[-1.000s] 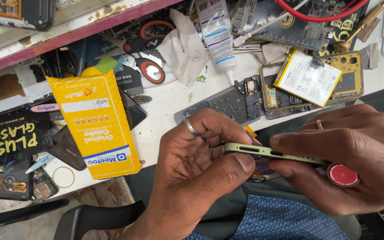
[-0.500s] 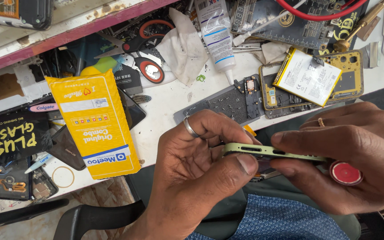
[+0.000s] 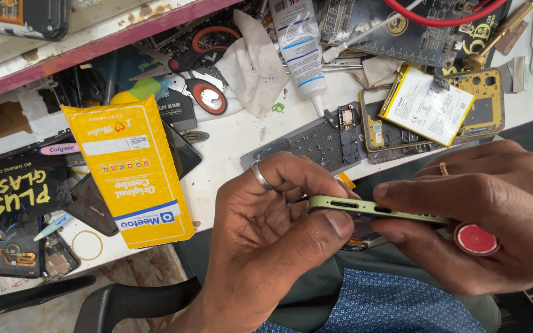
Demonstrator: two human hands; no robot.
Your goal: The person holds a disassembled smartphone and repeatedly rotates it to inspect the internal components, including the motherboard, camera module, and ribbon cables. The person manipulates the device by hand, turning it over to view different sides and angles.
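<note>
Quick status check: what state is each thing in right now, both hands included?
Left hand: gripping the green phone frame, thumb pressed on its edge.
Right hand: pinching the frame's other end.
Green phone frame: held edge-up, off the bench.
Red disc: tucked in the right hand.
Opened phone with battery: back off, lying flat.
Glue tube: lying down, nozzle toward the bench edge.
Yellow packet: lying flat.

Phone frame [image 3: 377, 209] face hidden behind fingers [image 3: 334, 223]; right hand [image 3: 488, 216] cut by edge.

we are seeing a smooth, pale green phone frame [image 3: 377, 209] with a satin sheen, a glossy yellow plastic pouch [image 3: 132, 169], a crumpled white cloth [image 3: 251, 65], and a scuffed, stained white desk [image 3: 235, 148].
</note>
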